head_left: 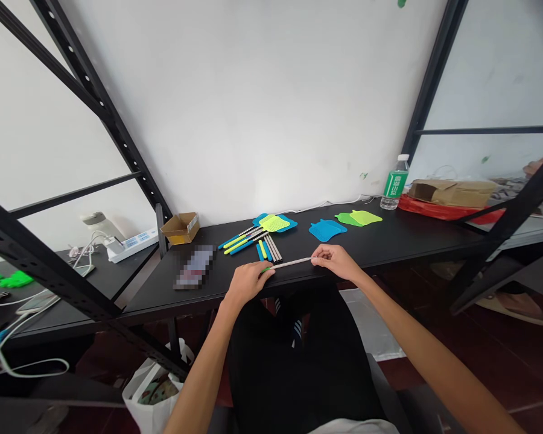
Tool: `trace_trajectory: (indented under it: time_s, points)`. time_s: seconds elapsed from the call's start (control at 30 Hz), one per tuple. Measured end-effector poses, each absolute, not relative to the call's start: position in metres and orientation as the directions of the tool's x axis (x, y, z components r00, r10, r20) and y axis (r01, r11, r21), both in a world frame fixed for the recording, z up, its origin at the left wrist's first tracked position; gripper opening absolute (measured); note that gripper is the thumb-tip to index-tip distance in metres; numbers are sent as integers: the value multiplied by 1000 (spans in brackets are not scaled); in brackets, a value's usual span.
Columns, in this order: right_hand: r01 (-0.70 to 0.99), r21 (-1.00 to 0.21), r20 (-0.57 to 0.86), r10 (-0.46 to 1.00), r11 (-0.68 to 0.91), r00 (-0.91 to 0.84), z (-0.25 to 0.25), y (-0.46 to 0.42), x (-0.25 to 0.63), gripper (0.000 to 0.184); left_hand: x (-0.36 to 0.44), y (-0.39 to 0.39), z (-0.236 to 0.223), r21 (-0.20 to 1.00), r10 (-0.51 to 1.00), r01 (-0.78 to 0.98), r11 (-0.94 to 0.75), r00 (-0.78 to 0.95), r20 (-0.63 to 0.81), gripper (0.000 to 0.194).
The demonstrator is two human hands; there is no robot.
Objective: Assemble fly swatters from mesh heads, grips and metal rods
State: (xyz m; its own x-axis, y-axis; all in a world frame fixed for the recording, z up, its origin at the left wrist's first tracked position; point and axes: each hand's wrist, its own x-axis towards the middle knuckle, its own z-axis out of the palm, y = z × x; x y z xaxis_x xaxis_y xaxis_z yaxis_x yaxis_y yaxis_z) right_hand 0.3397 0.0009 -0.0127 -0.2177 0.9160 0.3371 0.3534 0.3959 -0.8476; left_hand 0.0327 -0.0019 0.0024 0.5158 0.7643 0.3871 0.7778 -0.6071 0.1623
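Note:
Both my hands hold a thin silver rod [292, 263] level just above the front edge of the black table [411, 238]. My left hand [248, 283] grips its green-tipped left end, and my right hand [335, 262] pinches its right end. Beyond them lie several fly swatter handles [248, 240] in blue, yellow and silver, beside a yellow-green swatter head [274, 223] on a blue one. To the right lie a flat blue swatter head [327, 229] and a green one [359, 217].
A small cardboard box [180, 228] and a blurred phone [194, 267] lie left on the table. A water bottle [394, 182] and a carton on a red tray [447, 205] stand right. Black shelf uprights [507, 226] frame the table; a white plastic bag [151, 392] sits below.

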Motion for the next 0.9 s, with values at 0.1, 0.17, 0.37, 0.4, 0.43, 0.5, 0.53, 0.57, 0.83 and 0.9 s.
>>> trace_trajectory:
  time_s: [0.1,0.17,0.37,0.4,0.43,0.5,0.53,0.57,0.83,0.9]
  points:
    - [367,-840,341,915,400,-216,-12,0,339,23,33,-2,2,162,765,778,-606,516,384,46]
    - [388,-827,347,912,407,-218,-11,-1,339,24,33,-1,2,161,763,776,-610,519,386,45]
    - [432,-797,355,906,423,-232,-9,-2,339,30,33,-1,2,162,760,774,-612,519,392,43]
    - [437,-793,355,906,423,-232,-9,-2,339,30,33,-1,2,162,762,776,-610,517,390,44]
    - [441,-792,355,906,422,-230,-9,-2,339,31,33,-1,2,162,764,778,-607,516,388,44]
    - [437,-797,347,908,417,-232,-9,-1,338,30,33,-1,2,162,766,779,-606,515,386,45]
    - [429,-805,341,911,411,-233,-10,-1,338,29,33,-2,2,162,765,779,-606,515,387,45]
    - [418,-814,335,913,404,-232,-10,0,338,27,33,-2,2,162,764,778,-607,515,388,45]
    - [401,-811,369,904,426,-216,-13,1,339,20,32,-1,2,163,751,767,-621,522,405,40]
    - [418,-801,367,904,428,-221,-13,1,339,22,32,-1,2,165,751,767,-621,520,407,40]
